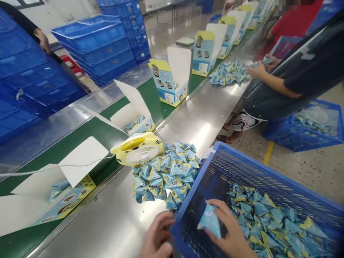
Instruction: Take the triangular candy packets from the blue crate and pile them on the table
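Note:
My right hand [229,229] is over the blue crate [200,186], its fingers closed on a small light-blue pyramid-shaped packet [210,219]. Many similar blue-and-yellow packets [258,215] fill the crate beneath and to the right. At the crate's near left rim is my left hand [158,234], slightly blurred, with curled fingers, a gap to the thumb and no packet visible in it. Ahead of it, a heap of packets [166,172] lies on the steel table, against a yellow animal-faced fan [138,148].
On the green conveyor belt [104,129] stand open cartons [67,197] with packets inside, and upright cartons [169,82] farther along. A cable [88,165] crosses toward the fan. A co-worker [292,79] handles packets at right. Blue crates [91,43] are stacked behind.

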`<state>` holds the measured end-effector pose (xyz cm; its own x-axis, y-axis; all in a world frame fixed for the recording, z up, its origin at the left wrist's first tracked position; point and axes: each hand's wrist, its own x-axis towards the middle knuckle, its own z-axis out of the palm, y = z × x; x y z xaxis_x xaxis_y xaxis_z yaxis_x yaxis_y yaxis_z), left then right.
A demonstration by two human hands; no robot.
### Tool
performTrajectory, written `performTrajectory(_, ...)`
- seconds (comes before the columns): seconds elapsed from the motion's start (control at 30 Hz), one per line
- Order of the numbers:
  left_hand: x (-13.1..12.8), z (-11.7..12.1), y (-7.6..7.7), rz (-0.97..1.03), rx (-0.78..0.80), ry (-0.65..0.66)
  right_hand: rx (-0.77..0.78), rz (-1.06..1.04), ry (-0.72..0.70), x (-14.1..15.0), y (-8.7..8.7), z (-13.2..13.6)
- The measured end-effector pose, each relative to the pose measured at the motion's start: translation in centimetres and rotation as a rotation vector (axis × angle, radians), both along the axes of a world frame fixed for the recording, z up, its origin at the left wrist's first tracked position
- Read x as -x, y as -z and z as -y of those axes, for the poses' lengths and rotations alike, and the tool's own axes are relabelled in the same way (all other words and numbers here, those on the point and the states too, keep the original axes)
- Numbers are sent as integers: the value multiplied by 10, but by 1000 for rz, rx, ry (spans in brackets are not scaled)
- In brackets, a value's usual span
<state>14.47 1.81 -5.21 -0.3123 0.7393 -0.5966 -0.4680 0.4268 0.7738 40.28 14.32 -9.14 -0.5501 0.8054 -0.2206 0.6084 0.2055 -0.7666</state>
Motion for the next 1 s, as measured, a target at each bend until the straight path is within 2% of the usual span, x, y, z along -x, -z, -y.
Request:
performTrajectory(0.07,-1,2,-19,145,-137,81,-126,-25,-249,62,-58,23)
performTrajectory(0.1,5,7,-25,164,-163,107,-156,-13,-338,88,-78,34)
performTrajectory(0.17,35,25,-31,206,-154,78,-171,29,-401,125,-102,49)
performTrajectory(0.23,80,45,-34,302,-114,-85,-208,8,-357,140,-114,52)
performTrajectory(0.3,128,61,-36,330,-122,-316,-341,-99,-158,142,-123,48)
performTrajectory(0.33,148,67,-37,286,-135,-375,-427,-156,-36,142,-127,44)
performTrajectory(0.37,165,70,-38,221,-145,-356,-503,-196,49,143,-132,41)
performTrajectory(0.4,177,70,-38,153,-152,-273,-558,-213,68,146,-136,38)
performTrajectory(0.47,190,64,-36,62,-211,-127,-590,-226,-4,154,-140,34)
performTrajectory(0.53,192,50,-31,25,-292,-147,-558,-250,-21,165,-138,28)
performTrajectory(0.6,188,29,-23,-86,-302,-140,-532,-270,30,176,-132,16)
performTrajectory(0.7,179,-18,-9,-426,-192,23,-496,-268,29,184,-115,-14)
performTrajectory(0.8,167,-71,10,-589,-134,9,-469,-214,40,162,-82,-50)
performTrajectory(0.83,162,-85,17,-603,-109,28,-449,-175,46,142,-65,-61)
performTrajectory(0.9,151,-104,32,-623,-50,68,-368,-31,162,82,-22,-79)
performTrajectory(0.97,138,-105,45,-646,48,27,-220,230,327,5,30,-88)
performTrajectory(1.0,131,-99,52,-645,118,-21,-126,406,330,-36,59,-90)
